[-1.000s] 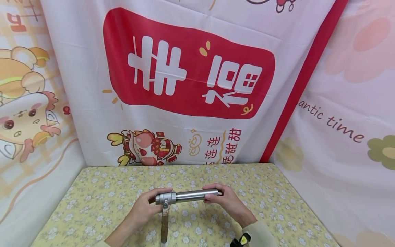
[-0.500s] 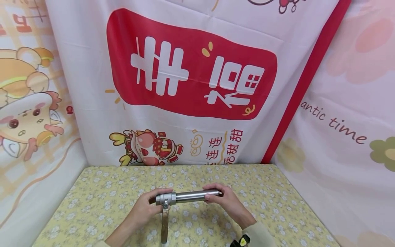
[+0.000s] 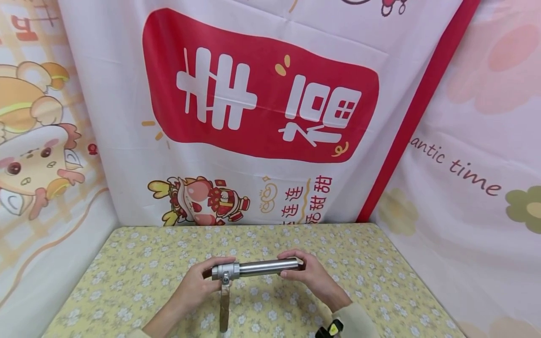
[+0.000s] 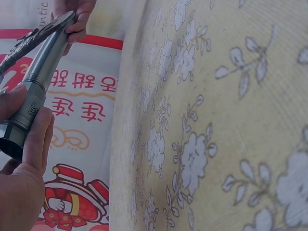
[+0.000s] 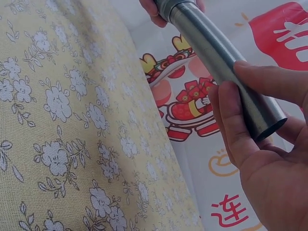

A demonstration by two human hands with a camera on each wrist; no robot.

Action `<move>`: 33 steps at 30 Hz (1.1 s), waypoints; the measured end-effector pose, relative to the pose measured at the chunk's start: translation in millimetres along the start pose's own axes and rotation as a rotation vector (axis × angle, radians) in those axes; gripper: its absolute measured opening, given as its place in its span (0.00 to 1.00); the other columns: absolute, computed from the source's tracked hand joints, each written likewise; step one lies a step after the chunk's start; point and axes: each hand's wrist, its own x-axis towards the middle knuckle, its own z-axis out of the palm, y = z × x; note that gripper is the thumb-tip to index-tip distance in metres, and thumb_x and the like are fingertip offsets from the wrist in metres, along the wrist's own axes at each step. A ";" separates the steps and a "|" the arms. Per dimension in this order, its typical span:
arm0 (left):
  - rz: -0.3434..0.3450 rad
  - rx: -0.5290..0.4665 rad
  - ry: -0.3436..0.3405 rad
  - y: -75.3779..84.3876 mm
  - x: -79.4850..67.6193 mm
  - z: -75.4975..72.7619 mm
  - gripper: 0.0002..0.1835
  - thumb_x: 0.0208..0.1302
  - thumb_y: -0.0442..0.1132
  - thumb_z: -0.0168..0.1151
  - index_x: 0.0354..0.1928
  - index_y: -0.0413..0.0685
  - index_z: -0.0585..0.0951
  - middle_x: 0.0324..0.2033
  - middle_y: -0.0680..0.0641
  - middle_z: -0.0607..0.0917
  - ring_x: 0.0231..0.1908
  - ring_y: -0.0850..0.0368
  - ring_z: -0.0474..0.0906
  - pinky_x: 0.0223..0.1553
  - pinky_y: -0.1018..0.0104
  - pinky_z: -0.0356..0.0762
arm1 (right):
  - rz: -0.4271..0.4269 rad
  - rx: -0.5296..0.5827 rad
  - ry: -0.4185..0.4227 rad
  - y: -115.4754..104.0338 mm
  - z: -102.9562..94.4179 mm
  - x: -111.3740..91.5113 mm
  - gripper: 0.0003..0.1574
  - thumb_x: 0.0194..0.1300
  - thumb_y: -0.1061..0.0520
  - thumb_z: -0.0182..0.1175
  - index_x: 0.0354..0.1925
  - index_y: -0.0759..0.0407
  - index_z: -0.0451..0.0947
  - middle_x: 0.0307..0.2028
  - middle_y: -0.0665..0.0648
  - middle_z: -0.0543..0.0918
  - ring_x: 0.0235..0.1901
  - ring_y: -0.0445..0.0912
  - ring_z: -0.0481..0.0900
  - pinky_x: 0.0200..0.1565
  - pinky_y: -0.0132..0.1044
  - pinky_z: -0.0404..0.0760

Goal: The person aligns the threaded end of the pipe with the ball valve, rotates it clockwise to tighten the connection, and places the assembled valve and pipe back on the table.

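Observation:
Both hands hold a metal assembly level above the table. Its left part is a silver ball valve (image 3: 226,272), with a long lever handle (image 3: 225,307) pointing toward me. A smooth steel pipe (image 3: 262,267) runs from the valve to the right. My left hand (image 3: 197,284) grips the valve body between thumb and fingers. The pipe's far end sits in my right hand (image 3: 310,274), fingers over the top and thumb on the near side. In the right wrist view the pipe's open end (image 5: 269,129) shows hollow. The left wrist view shows the valve's open mouth (image 4: 10,144).
A yellow flowered cloth covers the table (image 3: 148,263). Behind it hangs a white sheet with a red banner print (image 3: 262,89). Printed cloth walls (image 3: 477,155) close in both sides. A dark band (image 3: 329,329) is on the right wrist by a beige sleeve (image 3: 359,321).
The camera view has shifted slightly. Both hands keep the same grip on the valve and pipe, with no other clear change.

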 end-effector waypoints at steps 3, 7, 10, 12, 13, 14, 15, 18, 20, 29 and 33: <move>-0.005 -0.003 0.000 0.0 0.2 -0.8 0.29 0.66 0.27 0.70 0.70 0.44 0.84 0.65 0.34 0.83 0.53 0.48 0.81 0.43 0.65 0.85 | -0.009 0.004 -0.007 -0.2 -0.2 0.1 0.26 0.72 0.60 0.73 0.65 0.61 0.81 0.62 0.65 0.84 0.50 0.46 0.87 0.56 0.46 0.87; -0.018 -0.012 -0.001 0.3 0.5 -1.3 0.29 0.66 0.28 0.70 0.70 0.43 0.83 0.66 0.33 0.82 0.53 0.48 0.81 0.43 0.64 0.85 | -0.010 0.003 -0.003 -0.4 -0.2 0.0 0.26 0.72 0.59 0.73 0.65 0.62 0.81 0.61 0.65 0.84 0.50 0.46 0.87 0.54 0.42 0.87; -0.030 -0.020 0.003 0.4 0.4 -1.4 0.29 0.67 0.28 0.70 0.71 0.44 0.83 0.67 0.34 0.82 0.54 0.47 0.81 0.43 0.64 0.86 | -0.007 0.001 -0.001 -0.2 -0.6 0.2 0.26 0.73 0.57 0.73 0.65 0.61 0.82 0.61 0.65 0.84 0.50 0.46 0.87 0.53 0.41 0.87; -0.032 -0.021 0.005 0.4 0.5 -1.3 0.29 0.67 0.28 0.70 0.70 0.45 0.83 0.67 0.34 0.82 0.54 0.47 0.81 0.43 0.63 0.86 | -0.005 0.001 0.000 0.3 -1.1 0.6 0.25 0.73 0.57 0.73 0.65 0.61 0.82 0.61 0.64 0.85 0.50 0.45 0.88 0.54 0.41 0.87; -0.033 -0.021 0.006 0.4 0.6 -1.3 0.29 0.67 0.28 0.70 0.70 0.45 0.83 0.67 0.34 0.82 0.54 0.47 0.81 0.43 0.64 0.86 | -0.004 0.004 0.000 0.6 -1.5 0.8 0.25 0.73 0.57 0.73 0.65 0.61 0.82 0.60 0.64 0.85 0.50 0.46 0.88 0.55 0.42 0.88; -0.033 -0.023 0.006 0.4 0.7 -1.2 0.29 0.67 0.28 0.70 0.70 0.45 0.83 0.67 0.34 0.82 0.53 0.47 0.81 0.42 0.63 0.86 | -0.002 0.006 -0.001 0.9 -1.8 1.0 0.25 0.74 0.57 0.72 0.65 0.61 0.82 0.60 0.64 0.85 0.51 0.46 0.88 0.55 0.43 0.88; -0.032 -0.023 0.006 0.5 0.8 -1.0 0.29 0.67 0.28 0.70 0.70 0.44 0.83 0.67 0.34 0.82 0.53 0.47 0.81 0.43 0.63 0.86 | 0.000 0.008 -0.001 1.1 -2.1 1.2 0.25 0.74 0.58 0.72 0.65 0.60 0.82 0.60 0.64 0.85 0.51 0.46 0.88 0.56 0.44 0.88; -0.027 -0.024 0.004 0.5 1.2 -0.7 0.29 0.67 0.28 0.70 0.71 0.43 0.83 0.67 0.33 0.82 0.53 0.48 0.81 0.42 0.64 0.86 | 0.006 0.018 -0.003 1.3 -2.7 1.5 0.24 0.75 0.59 0.71 0.65 0.60 0.82 0.61 0.65 0.85 0.51 0.46 0.89 0.58 0.47 0.88; -0.024 -0.025 0.003 0.3 1.2 -0.4 0.29 0.67 0.29 0.70 0.71 0.43 0.83 0.67 0.33 0.82 0.53 0.48 0.81 0.42 0.63 0.86 | 0.010 0.026 -0.006 1.3 -3.0 1.6 0.24 0.75 0.59 0.70 0.66 0.60 0.82 0.62 0.68 0.84 0.51 0.46 0.89 0.60 0.50 0.87; -0.016 -0.014 -0.008 0.6 1.6 -0.2 0.28 0.68 0.29 0.70 0.71 0.42 0.82 0.67 0.34 0.82 0.54 0.48 0.81 0.43 0.64 0.86 | 0.009 0.051 -0.012 3.1 -4.2 2.1 0.26 0.74 0.56 0.72 0.66 0.62 0.82 0.58 0.61 0.87 0.52 0.48 0.90 0.67 0.64 0.80; -0.007 -0.013 -0.014 0.2 1.5 0.2 0.29 0.68 0.28 0.70 0.71 0.41 0.82 0.67 0.33 0.81 0.54 0.47 0.81 0.43 0.64 0.85 | 0.003 0.061 -0.012 3.5 -4.0 1.9 0.25 0.75 0.57 0.70 0.66 0.63 0.81 0.58 0.61 0.87 0.52 0.50 0.90 0.67 0.65 0.80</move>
